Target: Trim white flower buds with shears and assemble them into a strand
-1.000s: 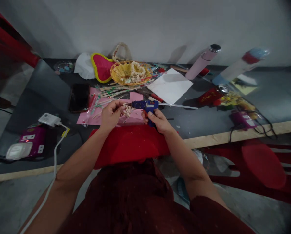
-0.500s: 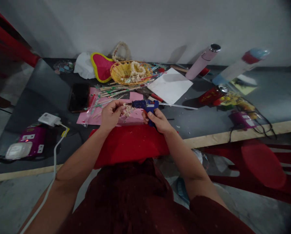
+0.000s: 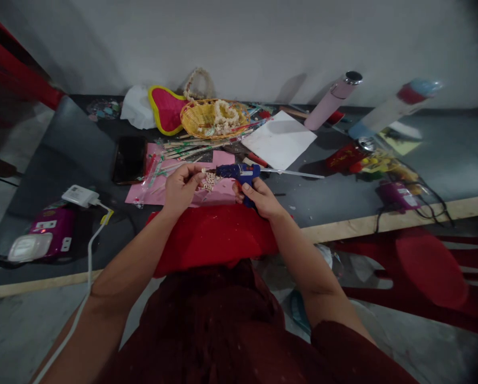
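My right hand [image 3: 259, 196] is wrapped round the handle of a blue hot glue gun [image 3: 239, 170], whose nozzle points left. A clear glue stick [image 3: 295, 173] sticks out of its back end. Between the thumb and fingers of my left hand [image 3: 183, 186] is a small piece made of cream beads [image 3: 209, 181]. The nozzle is right at the beaded piece's upper edge; whether they touch I cannot tell. Below both hands lies pink paper [image 3: 223, 198].
Behind the hands are thin sticks [image 3: 191, 149], a yellow wicker basket [image 3: 194, 120] holding beaded strands, and a white sheet [image 3: 281, 140]. A phone [image 3: 129, 160] and purple power strip [image 3: 53, 229] lie left. A pink flask [image 3: 333, 101] and red can [image 3: 349, 156] stand right.
Almost nothing differs. Both hands keep their holds on the glue gun and the beaded piece, and the whole view has shifted very slightly.
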Motion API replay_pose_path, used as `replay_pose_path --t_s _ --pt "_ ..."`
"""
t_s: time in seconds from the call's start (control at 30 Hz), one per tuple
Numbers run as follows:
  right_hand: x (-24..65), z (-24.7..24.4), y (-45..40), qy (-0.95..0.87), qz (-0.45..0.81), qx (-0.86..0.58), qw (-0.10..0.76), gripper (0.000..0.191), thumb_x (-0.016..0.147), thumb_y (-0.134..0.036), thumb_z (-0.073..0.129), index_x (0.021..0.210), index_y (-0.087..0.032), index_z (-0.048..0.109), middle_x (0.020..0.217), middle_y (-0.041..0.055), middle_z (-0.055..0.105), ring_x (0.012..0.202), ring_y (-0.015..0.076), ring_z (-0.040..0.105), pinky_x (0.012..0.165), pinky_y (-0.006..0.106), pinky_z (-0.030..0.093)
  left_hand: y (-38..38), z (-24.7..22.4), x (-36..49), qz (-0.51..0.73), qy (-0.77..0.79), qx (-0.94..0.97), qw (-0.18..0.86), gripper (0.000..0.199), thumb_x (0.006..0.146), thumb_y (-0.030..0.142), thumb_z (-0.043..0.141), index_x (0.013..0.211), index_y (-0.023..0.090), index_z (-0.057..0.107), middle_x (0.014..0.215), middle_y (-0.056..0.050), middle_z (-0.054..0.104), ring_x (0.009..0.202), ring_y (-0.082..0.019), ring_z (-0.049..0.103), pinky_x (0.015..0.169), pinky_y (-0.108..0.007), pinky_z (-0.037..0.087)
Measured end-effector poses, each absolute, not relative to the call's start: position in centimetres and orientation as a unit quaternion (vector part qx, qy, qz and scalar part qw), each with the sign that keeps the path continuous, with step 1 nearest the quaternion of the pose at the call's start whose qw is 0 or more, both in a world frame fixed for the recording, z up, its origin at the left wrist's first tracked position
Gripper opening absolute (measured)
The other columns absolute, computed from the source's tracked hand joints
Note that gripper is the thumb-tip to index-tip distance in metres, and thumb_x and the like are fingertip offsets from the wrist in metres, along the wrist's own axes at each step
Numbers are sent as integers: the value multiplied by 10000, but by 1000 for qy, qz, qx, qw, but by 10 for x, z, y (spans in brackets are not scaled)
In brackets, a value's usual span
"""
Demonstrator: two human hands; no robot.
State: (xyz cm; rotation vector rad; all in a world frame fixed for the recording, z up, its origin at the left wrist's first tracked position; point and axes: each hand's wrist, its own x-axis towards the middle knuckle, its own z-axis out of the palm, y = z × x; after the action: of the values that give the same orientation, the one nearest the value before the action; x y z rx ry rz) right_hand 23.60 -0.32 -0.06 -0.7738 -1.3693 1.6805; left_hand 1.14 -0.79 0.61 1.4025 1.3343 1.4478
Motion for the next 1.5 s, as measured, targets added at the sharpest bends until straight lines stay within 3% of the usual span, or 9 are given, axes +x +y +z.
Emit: replay_pose_path --t_s 0.53,0.77,0.93,1.13,1.27,1.33,1.43,1.5 --pt "240 3 -4 -546 664 -323 396 354 820 -522 629 992 -219 570 910 18 624 659 88 516 609 241 481 -7 6 12 574 507 525 371 142 767 258 654 889 185 650 675 30 617 528 -58 551 496 -168 454" --pt "279 20 30 -459 598 -458 471 445 786 -642 595 850 -202 571 758 9 609 584 88 539 489 214 480 -6 5 11 586 496 515 382 147 762 256 657 887 182 637 675 30 618 521 -57 540 492 -171 451" --pt "326 25 75 -408 495 -589 492 341 798 -508 662 790 -195 528 657 -43 547 474 61 498 402 182 433 -6 5 12 586 492 511 392 152 748 260 667 872 175 640 631 41 599 505 -53 533 481 -160 449" --pt "347 15 100 -429 458 -686 369 243 891 -382 535 813 -156 579 753 32 642 538 99 565 465 221 457 -4 2 11 592 491 507 389 159 752 268 661 882 178 641 657 28 624 507 -54 543 469 -157 457" --pt "354 24 105 -561 200 -791 138 382 872 -462 514 811 -109 648 882 165 680 812 235 649 673 330 498 -2 -1 10 592 491 508 388 164 748 266 669 883 177 642 639 35 608 500 -52 536 467 -153 454" --pt "350 33 100 -593 60 -800 65 413 847 -479 533 897 -93 668 997 211 673 958 302 629 785 399 478 -3 -1 11 586 496 512 385 161 754 271 667 881 175 644 622 38 601 503 -53 537 475 -153 455" --pt "325 46 82 -674 11 -730 107 318 856 -372 522 1043 -149 650 1054 148 680 972 264 622 813 373 462 -5 0 12 576 498 525 381 160 762 263 660 896 177 648 630 38 606 515 -54 543 492 -155 461" --pt "296 50 67 -747 46 -645 154 245 856 -293 511 1026 -187 652 994 86 698 912 214 627 796 321 458 -6 1 13 571 500 534 373 155 765 251 654 901 177 650 629 39 607 523 -57 548 497 -157 462"
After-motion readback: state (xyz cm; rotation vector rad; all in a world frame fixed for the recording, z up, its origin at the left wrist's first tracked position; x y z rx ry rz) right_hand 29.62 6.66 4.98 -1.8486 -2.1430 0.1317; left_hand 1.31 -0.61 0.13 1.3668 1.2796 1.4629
